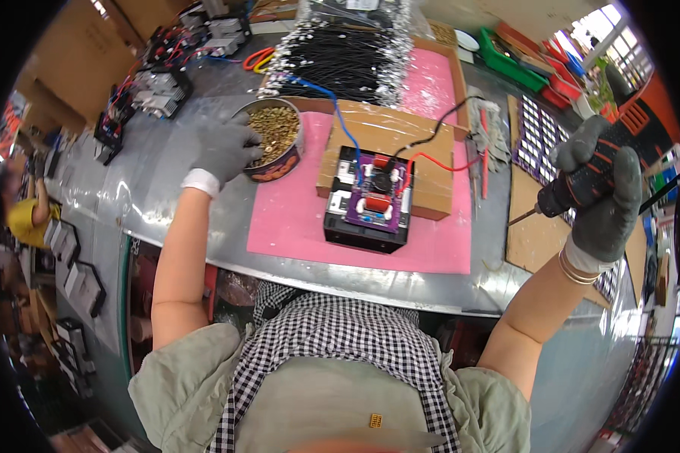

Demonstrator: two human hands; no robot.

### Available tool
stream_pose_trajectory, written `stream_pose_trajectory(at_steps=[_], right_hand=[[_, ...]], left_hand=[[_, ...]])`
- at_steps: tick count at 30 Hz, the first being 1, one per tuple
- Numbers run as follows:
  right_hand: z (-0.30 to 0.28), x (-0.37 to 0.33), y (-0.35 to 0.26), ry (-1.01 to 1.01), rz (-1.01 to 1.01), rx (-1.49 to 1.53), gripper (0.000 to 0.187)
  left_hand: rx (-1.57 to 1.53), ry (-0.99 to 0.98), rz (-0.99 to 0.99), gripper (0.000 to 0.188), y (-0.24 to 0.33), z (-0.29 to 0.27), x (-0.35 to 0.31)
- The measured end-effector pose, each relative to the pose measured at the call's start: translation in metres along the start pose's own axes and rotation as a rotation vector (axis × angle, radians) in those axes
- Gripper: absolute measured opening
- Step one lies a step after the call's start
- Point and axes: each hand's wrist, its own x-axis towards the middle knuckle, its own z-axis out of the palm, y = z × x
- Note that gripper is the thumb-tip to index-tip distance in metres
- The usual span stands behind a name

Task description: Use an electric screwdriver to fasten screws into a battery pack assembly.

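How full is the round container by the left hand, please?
Not empty: small gold-coloured pieces spread across the container, hiding its bottom; depth unclear.

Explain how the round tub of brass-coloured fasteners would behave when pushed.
The round tub seems heavy for its size, since many metal fasteners lie inside. Its broad, low shape suggests sliding before tipping. Lying loose, the fasteners may shift.

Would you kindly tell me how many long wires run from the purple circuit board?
3: a blue wire rising from the left of the purple circuit board, a black wire running up and right, and a red wire reaching right. More may be hidden among its parts.
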Motion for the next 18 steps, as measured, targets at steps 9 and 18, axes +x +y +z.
stream_pose_trajectory(at_steps=[9, 18], right_hand=[[0.071, 0.028, 0.009, -0.228, 0.043, 0.181, 0.045], [0.175, 0.040, 0.024, -0.104, -0.069, 0.261, 0.048]], left_hand=[[-0.397, 0.351, -0.057, 0.011, -0.013, 0.013, -0.003], [-0.770, 0.529, 0.044, 0.019, 0.029, 0.010, -0.016]])
